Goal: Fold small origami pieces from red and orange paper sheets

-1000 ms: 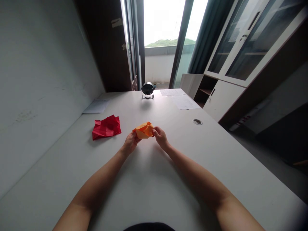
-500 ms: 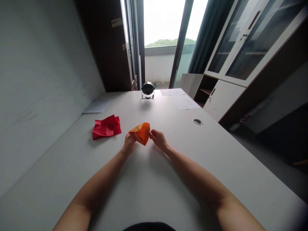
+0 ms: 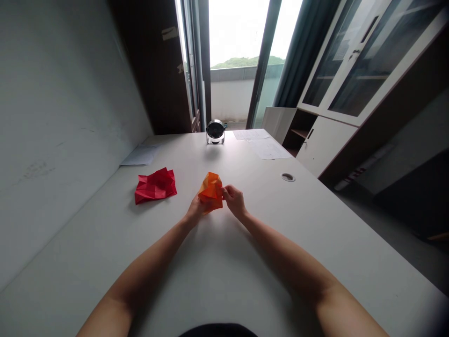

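A creased sheet of orange paper (image 3: 212,189), partly folded and puffed out, is held just above the table between both hands. My left hand (image 3: 197,207) grips it from the lower left, and the paper covers some of its fingers. At the right edge, my right hand (image 3: 234,199) pinches the paper between thumb and fingers. To the left, apart from both hands, a crumpled sheet of red paper (image 3: 156,186) with many fold lines lies on the table.
The white table (image 3: 224,281) runs along a wall on the left. At its far end stand a small round black device (image 3: 215,131) on a metal stand and printed sheets (image 3: 268,149). Another paper (image 3: 140,154) lies back left. A round cable hole (image 3: 288,177) sits at the right.
The orange paper has turned and its top now points up, with a wider lower flap showing. My left hand has shifted right beneath it; my right hand has moved slightly right. The red paper stays put.
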Available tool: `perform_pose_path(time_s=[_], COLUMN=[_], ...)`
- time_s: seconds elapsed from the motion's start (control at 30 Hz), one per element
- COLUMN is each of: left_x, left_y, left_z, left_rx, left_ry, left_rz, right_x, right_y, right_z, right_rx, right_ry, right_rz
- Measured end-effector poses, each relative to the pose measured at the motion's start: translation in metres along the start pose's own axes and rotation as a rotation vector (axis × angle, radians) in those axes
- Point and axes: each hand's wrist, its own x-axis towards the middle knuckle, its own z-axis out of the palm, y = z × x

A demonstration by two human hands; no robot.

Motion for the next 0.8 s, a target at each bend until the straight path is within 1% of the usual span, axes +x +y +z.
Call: perform_pose_path(time_s=[0.1,0.23,0.4,0.6,0.7,0.8], left_x=[0.002,0.004,0.006,0.011,0.010,0.009], left_y=[-0.005,-0.007,-0.007,-0.010,-0.009,-0.008], left_z=[-0.005,-0.010,-0.013,-0.022,-0.023,-0.023], left_rx=[-0.005,0.009,0.010,0.068,0.073,0.061], left_ry=[0.073,0.150,0.228,0.367,0.400,0.404], left_rz=[0.014,0.035,0.105,0.147,0.161,0.177], right_x=[0.001,0.001,0.001,0.003,0.005,0.006], right_y=[0.003,0.002,-0.003,-0.001,0.001,0.003], right_z=[0.000,-0.002,-0.007,-0.011,-0.012,-0.014], right_rx=[0.032,0.013,-0.065,-0.090,-0.101,-0.145], right_ry=[-0.001,-0.006,0.034,0.098,0.120,0.140], right_rz=[0.010,-0.020,-0.040,-0.035,-0.031,-0.030])
